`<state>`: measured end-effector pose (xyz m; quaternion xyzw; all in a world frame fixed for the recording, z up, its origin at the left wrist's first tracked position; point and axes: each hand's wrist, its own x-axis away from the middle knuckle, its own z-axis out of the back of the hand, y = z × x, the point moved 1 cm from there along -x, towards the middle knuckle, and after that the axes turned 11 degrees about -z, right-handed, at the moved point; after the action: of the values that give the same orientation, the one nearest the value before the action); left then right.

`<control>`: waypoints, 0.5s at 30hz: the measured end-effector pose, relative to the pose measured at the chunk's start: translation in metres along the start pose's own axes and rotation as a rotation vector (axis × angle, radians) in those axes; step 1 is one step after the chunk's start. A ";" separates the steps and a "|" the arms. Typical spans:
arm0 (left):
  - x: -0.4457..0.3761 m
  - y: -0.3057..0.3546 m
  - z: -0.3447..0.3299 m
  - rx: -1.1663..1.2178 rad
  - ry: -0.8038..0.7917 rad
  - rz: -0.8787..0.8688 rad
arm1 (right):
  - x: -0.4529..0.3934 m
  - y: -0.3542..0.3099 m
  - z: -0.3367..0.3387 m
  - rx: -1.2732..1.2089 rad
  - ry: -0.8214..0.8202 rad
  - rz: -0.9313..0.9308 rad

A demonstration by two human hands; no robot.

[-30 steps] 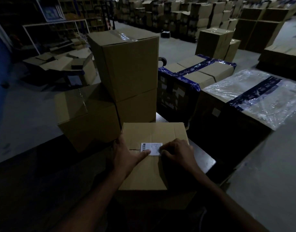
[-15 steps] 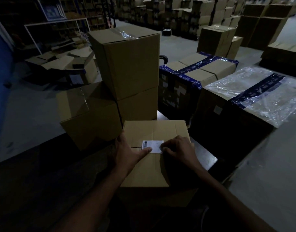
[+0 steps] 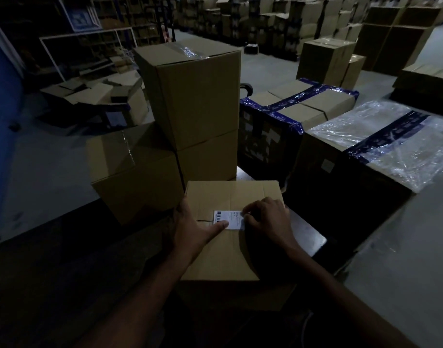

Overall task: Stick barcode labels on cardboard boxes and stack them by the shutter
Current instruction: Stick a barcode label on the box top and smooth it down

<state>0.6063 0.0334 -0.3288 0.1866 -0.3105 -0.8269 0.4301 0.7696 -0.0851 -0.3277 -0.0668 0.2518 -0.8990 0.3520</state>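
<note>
A brown cardboard box (image 3: 228, 257) stands right in front of me, top flaps closed. A white barcode label (image 3: 228, 218) lies flat across its centre seam. My left hand (image 3: 192, 229) rests on the box top near its left edge, with the thumb stretched out and pressing the label's lower left corner. My right hand (image 3: 268, 219) has bent fingers whose tips press down on the label's right end and hide that edge.
A tall stack of sealed boxes (image 3: 192, 96) rises just behind, with a lower box (image 3: 130, 172) to its left. Blue-taped boxes (image 3: 290, 109) and a plastic-wrapped one (image 3: 391, 141) stand to the right. Grey floor (image 3: 39, 167) lies left; loose flattened cartons (image 3: 90, 94) sit farther back.
Both hands stay on the label; the left thumb has slid slightly further onto it. The view has shifted a little.
</note>
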 end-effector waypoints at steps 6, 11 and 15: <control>0.001 0.002 0.001 0.025 0.005 -0.015 | 0.003 -0.003 0.003 0.022 0.015 -0.014; 0.001 0.003 0.001 0.028 0.010 -0.025 | 0.001 -0.004 0.004 0.004 -0.002 -0.018; 0.001 0.001 0.001 0.022 0.017 -0.006 | 0.000 -0.008 0.008 0.016 -0.034 -0.034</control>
<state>0.6058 0.0328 -0.3279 0.1990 -0.3152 -0.8232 0.4281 0.7671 -0.0830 -0.3167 -0.0836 0.2374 -0.9055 0.3416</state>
